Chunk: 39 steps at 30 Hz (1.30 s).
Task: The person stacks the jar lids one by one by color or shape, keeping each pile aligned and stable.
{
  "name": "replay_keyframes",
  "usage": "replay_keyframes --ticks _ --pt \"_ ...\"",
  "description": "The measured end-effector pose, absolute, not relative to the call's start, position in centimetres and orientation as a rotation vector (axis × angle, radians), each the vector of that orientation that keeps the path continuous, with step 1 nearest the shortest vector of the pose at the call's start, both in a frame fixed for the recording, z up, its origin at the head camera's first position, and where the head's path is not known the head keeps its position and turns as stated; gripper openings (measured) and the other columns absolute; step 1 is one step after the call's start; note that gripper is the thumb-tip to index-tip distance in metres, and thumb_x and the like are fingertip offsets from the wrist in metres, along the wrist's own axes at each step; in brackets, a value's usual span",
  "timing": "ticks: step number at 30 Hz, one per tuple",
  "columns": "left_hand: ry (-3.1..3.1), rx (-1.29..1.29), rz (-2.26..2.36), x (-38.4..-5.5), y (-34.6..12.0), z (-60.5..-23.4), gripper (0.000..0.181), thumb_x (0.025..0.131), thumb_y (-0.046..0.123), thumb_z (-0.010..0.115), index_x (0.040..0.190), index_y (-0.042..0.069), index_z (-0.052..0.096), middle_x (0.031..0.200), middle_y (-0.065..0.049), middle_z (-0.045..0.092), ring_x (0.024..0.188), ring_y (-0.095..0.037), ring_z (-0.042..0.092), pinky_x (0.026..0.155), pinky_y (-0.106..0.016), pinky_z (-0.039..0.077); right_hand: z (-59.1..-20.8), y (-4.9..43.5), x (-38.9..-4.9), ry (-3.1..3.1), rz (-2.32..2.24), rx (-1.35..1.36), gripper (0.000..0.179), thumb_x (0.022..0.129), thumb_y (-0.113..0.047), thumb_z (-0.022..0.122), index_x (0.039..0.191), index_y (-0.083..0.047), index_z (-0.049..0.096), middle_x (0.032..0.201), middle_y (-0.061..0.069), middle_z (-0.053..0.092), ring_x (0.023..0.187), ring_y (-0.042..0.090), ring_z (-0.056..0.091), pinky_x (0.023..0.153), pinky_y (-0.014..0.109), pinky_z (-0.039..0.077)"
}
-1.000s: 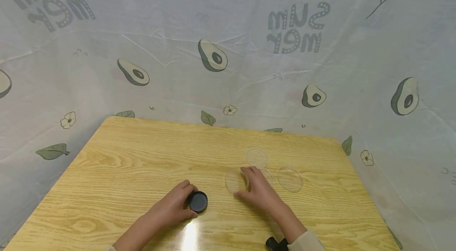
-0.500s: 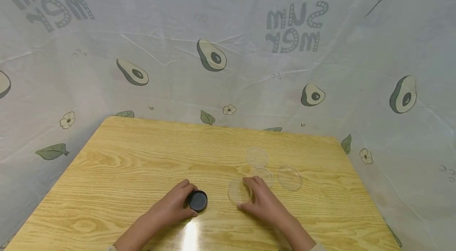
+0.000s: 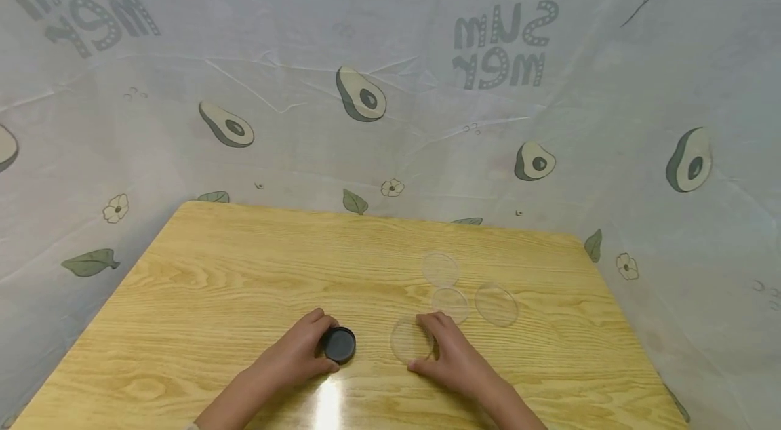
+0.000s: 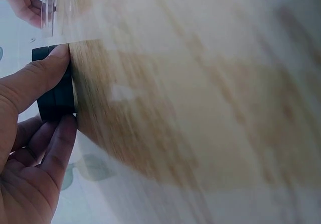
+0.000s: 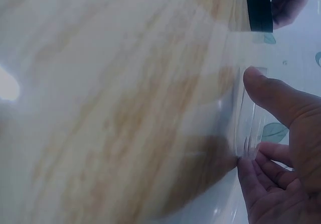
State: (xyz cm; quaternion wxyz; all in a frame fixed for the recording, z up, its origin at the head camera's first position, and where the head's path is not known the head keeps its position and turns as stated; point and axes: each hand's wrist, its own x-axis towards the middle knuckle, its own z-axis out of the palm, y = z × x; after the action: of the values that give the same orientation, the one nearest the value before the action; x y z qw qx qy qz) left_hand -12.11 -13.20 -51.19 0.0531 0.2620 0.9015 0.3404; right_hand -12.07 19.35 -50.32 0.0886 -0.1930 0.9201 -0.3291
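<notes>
My left hand grips a short black cylinder with a raised rim, low over the table's front middle. In the left wrist view a seam runs round the cylinder, and thumb and fingers hold it from opposite sides. To its right, my right hand holds a clear, shallow petri dish at its edge. The right wrist view shows the dish side-on, thumb on one side and fingertips on the other. A gap of bare wood separates the two held things.
Three more clear round dishes lie behind my right hand: a near one, a far one and one to the right. The wooden table ends at a printed cloth behind it.
My right hand has drawn the petri dish toward me and slightly right, away from the other dishes. The left hand and the black cylinder have stayed put.
</notes>
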Motion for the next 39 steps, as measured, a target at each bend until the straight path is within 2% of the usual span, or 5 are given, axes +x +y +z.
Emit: replay_keyframes --ticks 20,28,39 --pt "2.709 0.778 1.053 -12.01 -13.18 -50.97 0.052 0.079 0.023 0.094 0.12 0.008 0.066 0.104 0.003 0.056 0.096 -0.01 0.057 0.085 -0.034 0.054 -50.75 19.19 -11.55 2.752 -0.932 -0.589 0.084 0.088 -0.045 0.083 0.15 -0.001 0.049 0.147 0.016 0.054 0.138 0.033 0.051 0.111 0.055 0.047" --pt "2.724 0.78 1.056 -11.81 -13.28 -51.03 0.052 0.079 0.024 0.094 0.12 0.009 0.066 0.104 0.003 0.056 0.096 -0.009 0.057 0.085 -0.033 0.055 -50.42 18.95 -11.51 2.732 -0.913 -0.612 0.083 0.09 -0.038 0.084 0.151 0.003 0.046 0.149 0.02 0.051 0.139 0.036 0.048 0.111 0.055 0.048" --pt "2.724 0.782 1.049 -11.91 -13.26 -50.82 0.052 0.079 0.024 0.094 0.12 0.009 0.066 0.104 0.003 0.056 0.096 -0.01 0.057 0.085 -0.034 0.055 -50.26 18.86 -11.22 2.701 -0.938 -0.591 0.085 0.092 -0.037 0.081 0.154 0.005 0.041 0.151 0.02 0.046 0.142 0.035 0.044 0.112 0.056 0.046"
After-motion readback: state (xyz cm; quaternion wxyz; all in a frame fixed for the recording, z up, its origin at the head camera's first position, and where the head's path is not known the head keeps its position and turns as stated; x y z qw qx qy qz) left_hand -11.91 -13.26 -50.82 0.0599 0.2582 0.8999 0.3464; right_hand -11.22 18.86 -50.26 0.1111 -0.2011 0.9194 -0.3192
